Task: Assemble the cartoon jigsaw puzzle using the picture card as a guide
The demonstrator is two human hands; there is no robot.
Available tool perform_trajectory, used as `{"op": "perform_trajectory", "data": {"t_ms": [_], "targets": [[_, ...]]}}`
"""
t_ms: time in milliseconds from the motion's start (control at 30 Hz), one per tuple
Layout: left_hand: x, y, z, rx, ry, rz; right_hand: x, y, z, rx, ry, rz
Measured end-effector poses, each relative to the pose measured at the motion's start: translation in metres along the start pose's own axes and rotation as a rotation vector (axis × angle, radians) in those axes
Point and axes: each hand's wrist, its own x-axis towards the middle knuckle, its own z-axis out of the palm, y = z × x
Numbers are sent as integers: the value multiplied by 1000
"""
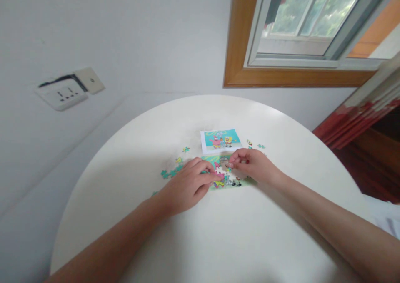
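Note:
A partly assembled jigsaw puzzle (239, 183) with cartoon figures lies on the white table, with a gap in its middle. My left hand (191, 184) covers its left side. The fingers there are bent and close together, their tips pressed on a pink jigsaw piece (220, 177). From the right, my right hand (253, 162) reaches over the puzzle. Its thumb and index finger pinch a small jigsaw piece (229, 169), mostly hidden by the fingertips, above the gap. Just behind the puzzle lies a reference picture card (221, 139) showing a pink and a yellow figure.
Several loose teal jigsaw pieces (168, 173) lie left of my left hand, and a few others (261, 146) lie beyond my right hand. The round white table (200, 241) meets the wall at the back. A wood-framed window (300, 77) and a curtain (359, 108) are at right.

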Motion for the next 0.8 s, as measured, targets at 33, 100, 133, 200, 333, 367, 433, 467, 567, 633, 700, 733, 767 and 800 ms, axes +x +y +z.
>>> {"op": "perform_trajectory", "data": {"t_ms": [33,100,133,200,333,367,433,467,567,633,700,733,767,800], "targets": [[0,0,0,1,2,1,0,0,0,-2,4,7],[0,-1,1,3,6,2,-1,-1,1,-2,9,16],[-1,-1,1,3,8,3,-1,-2,2,1,10,19],[-1,-2,2,2,7,4,-1,-2,3,7,15,21],[0,0,1,-4,-4,-3,-2,-3,8,21,14,9],[1,0,1,-5,-7,-4,-2,-4,8,20,14,-2],[1,1,0,-9,-4,-8,-3,-5,8,6,14,-27],[2,1,-1,-10,2,-11,-4,-5,8,-5,15,-34],[2,-2,-3,-7,50,-30,-5,-6,6,-1,10,-31],[1,-6,-5,6,76,-44,-6,-5,5,33,8,-24],[0,-9,-5,18,80,-60,-6,-5,5,76,2,-21],[-1,-11,-5,20,78,-67,-6,-5,5,94,-1,-22],[-1,-12,-5,19,77,-70,-6,-5,6,108,-2,-24],[-1,-12,-5,16,78,-72,-6,-5,6,119,-6,-26]]}}
